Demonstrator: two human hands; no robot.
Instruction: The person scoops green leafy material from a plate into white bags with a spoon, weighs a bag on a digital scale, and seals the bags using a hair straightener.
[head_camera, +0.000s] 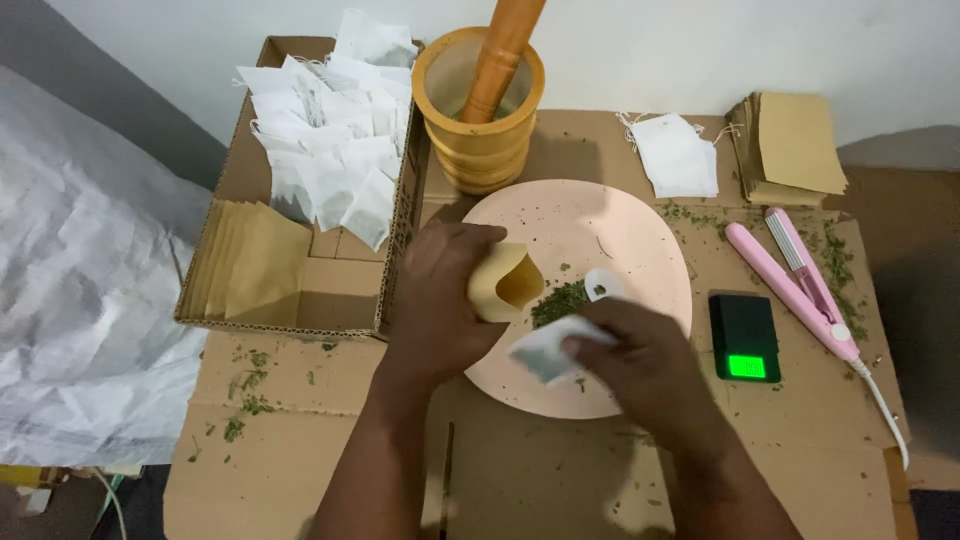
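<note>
Over a pink round plate (640, 230) on a cardboard-covered counter (520, 470), the left hand (440, 300) is gripping a small tan paper pouch (505, 283), its mouth standing open; the right hand (650, 360) is pinching a white filter bag (545, 345) just beside a heap of dried green herb (560, 300); a wooden mortar with pestle (480, 100), a pocket scale (744, 335) and a pink heat sealer (795, 280) are lying nearby.
</note>
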